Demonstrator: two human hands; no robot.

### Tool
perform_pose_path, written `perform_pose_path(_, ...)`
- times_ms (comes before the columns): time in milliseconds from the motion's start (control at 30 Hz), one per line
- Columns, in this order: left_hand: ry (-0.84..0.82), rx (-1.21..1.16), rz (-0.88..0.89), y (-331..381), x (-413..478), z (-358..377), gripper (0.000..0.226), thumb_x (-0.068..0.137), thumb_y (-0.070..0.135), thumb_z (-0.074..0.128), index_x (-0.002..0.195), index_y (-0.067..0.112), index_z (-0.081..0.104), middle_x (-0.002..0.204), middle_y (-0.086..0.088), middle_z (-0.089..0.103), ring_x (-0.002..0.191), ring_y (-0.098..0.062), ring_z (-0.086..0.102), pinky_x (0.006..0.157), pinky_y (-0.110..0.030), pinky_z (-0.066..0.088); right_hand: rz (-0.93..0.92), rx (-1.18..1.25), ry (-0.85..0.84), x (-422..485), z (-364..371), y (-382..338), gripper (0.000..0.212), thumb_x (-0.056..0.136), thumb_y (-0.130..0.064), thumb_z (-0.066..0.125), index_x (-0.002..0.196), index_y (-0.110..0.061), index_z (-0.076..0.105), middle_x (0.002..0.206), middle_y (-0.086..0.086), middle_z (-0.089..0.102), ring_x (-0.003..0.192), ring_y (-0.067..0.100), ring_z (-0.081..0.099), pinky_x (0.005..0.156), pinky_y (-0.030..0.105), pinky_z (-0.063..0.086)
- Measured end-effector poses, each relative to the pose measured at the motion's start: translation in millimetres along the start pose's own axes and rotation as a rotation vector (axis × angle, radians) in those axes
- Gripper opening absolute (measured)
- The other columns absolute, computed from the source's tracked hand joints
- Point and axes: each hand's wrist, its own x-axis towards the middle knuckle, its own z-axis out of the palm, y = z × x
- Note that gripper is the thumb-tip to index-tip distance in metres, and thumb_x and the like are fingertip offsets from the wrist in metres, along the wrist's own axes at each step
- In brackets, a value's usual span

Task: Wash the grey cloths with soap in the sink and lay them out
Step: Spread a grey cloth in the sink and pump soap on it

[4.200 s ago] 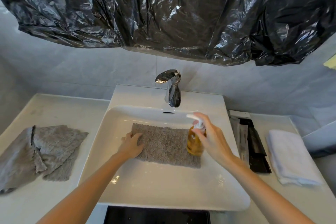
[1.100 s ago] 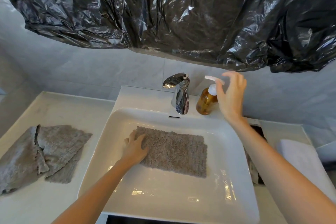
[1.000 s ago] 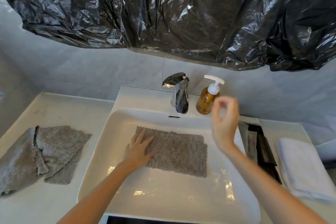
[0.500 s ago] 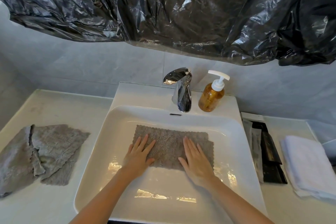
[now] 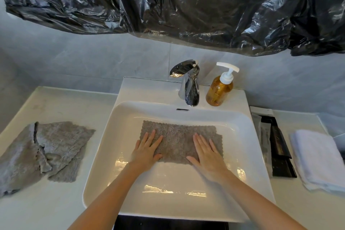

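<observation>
A grey cloth (image 5: 177, 137) lies spread flat in the white sink (image 5: 130, 201). My left hand (image 5: 146, 150) rests flat on its left end, fingers apart. My right hand (image 5: 208, 153) lies flat on its right end, fingers spread. Neither hand grips anything. An amber soap bottle (image 5: 220, 89) with a white pump stands on the sink's back ledge, right of the chrome tap (image 5: 189, 84). More grey cloths (image 5: 43, 151) lie rumpled on the counter to the left of the sink.
A folded white towel (image 5: 319, 158) lies on the counter at the right. Dark and white sachets (image 5: 276, 144) sit between it and the sink. Black plastic sheeting (image 5: 186, 2) hangs over the wall above the tap. The white counter (image 5: 56, 207) runs along both sides.
My right hand set the soap bottle on the back ledge, let go and came down onto the cloth's right end. Both hands have since slid apart a little on the cloth.
</observation>
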Motion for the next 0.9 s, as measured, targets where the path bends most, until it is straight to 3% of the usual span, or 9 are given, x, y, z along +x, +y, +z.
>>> perform_pose_path(67, -0.006, -0.009, 0.003, 0, 0, -2, 0.074, 0.100, 0.048, 0.034, 0.151, 0.022, -0.013, 0.158, -0.003, -0.022, 0.147, -0.028, -0.015, 0.118, -0.043, 0.000, 0.022, 0.089, -0.028, 9, -8, -30, 0.083, 0.088, -0.069, -0.003, 0.147, -0.015, -0.023, 0.152, -0.001, -0.028, 0.144, 0.015, -0.022, 0.120, 0.038, -0.012)
perform_pose_path(133, -0.004, -0.012, 0.003, 1, 0, -1, 0.074, 0.100, 0.049, 0.033, 0.151, 0.022, -0.012, 0.158, -0.003, -0.022, 0.147, -0.028, -0.014, 0.119, -0.042, 0.000, -0.071, 0.117, -0.003, 24, -6, -65, 0.076, 0.096, -0.061, 0.008, 0.151, -0.014, -0.015, 0.155, -0.001, -0.022, 0.146, 0.017, -0.019, 0.121, 0.042, -0.006)
perform_pose_path(233, 0.001, -0.005, -0.006, 1, 1, -1, 0.074, 0.099, 0.053, 0.031, 0.151, 0.023, -0.012, 0.159, -0.002, -0.021, 0.148, -0.026, -0.014, 0.119, -0.041, 0.002, -0.158, 0.056, -0.052, 31, 5, -78, 0.068, 0.101, -0.057, 0.015, 0.153, -0.014, 0.017, 0.161, 0.001, 0.006, 0.149, 0.022, 0.010, 0.119, 0.046, 0.012)
perform_pose_path(267, 0.005, 0.005, -0.012, 2, 1, -1, 0.074, 0.099, 0.052, 0.031, 0.151, 0.024, -0.012, 0.159, -0.002, -0.021, 0.148, -0.026, -0.013, 0.119, -0.041, 0.003, -0.172, 0.039, -0.044, 28, 10, -68, 0.067, 0.101, -0.057, 0.016, 0.154, -0.016, 0.015, 0.161, 0.000, 0.004, 0.149, 0.023, 0.009, 0.119, 0.045, 0.009)
perform_pose_path(400, -0.009, 0.000, -0.032, 6, -1, -4, 0.073, 0.100, 0.050, 0.033, 0.152, 0.024, -0.012, 0.159, -0.003, -0.022, 0.148, -0.027, -0.013, 0.119, -0.042, 0.003, -0.088, 0.090, -0.062, 4, 9, -7, 0.077, 0.092, -0.070, 0.007, 0.148, -0.028, -0.026, 0.155, -0.010, -0.031, 0.144, 0.011, -0.026, 0.120, 0.035, -0.010)
perform_pose_path(500, -0.019, -0.005, -0.029, 7, -1, -5, 0.073, 0.100, 0.049, 0.033, 0.152, 0.024, -0.012, 0.158, -0.004, -0.022, 0.147, -0.027, -0.014, 0.119, -0.043, 0.002, -0.032, 0.004, -0.148, -2, -5, 10, 0.088, 0.080, -0.076, -0.010, 0.148, -0.021, -0.024, 0.153, -0.007, -0.031, 0.145, 0.013, -0.024, 0.120, 0.036, -0.011)
perform_pose_path(667, -0.005, -0.019, -0.031, 8, 0, -4, 0.072, 0.100, 0.046, 0.035, 0.152, 0.025, -0.011, 0.159, -0.003, -0.021, 0.147, -0.027, -0.014, 0.119, -0.043, 0.002, -0.114, 0.083, -0.021, 28, -24, -60, 0.072, 0.096, -0.056, 0.002, 0.150, -0.013, -0.018, 0.154, 0.002, -0.026, 0.144, 0.017, -0.021, 0.121, 0.042, -0.008)
perform_pose_path(800, -0.013, -0.021, -0.039, 8, 1, -5, 0.072, 0.100, 0.047, 0.036, 0.152, 0.027, -0.009, 0.159, -0.002, -0.021, 0.148, -0.026, -0.013, 0.119, -0.042, 0.004, -0.156, 0.034, -0.059, 38, 0, -70, 0.082, 0.080, -0.062, -0.020, 0.148, -0.015, -0.020, 0.155, 0.001, -0.028, 0.145, 0.019, -0.024, 0.121, 0.045, -0.003)
perform_pose_path(900, -0.027, -0.033, -0.050, 10, 1, -5, 0.072, 0.100, 0.047, 0.037, 0.152, 0.028, -0.010, 0.159, -0.002, -0.022, 0.148, -0.026, -0.013, 0.119, -0.043, 0.004, -0.128, 0.047, -0.088, 19, 8, -23, 0.084, 0.084, -0.069, -0.007, 0.149, -0.019, -0.022, 0.156, -0.002, -0.029, 0.145, 0.016, -0.024, 0.121, 0.039, -0.008)
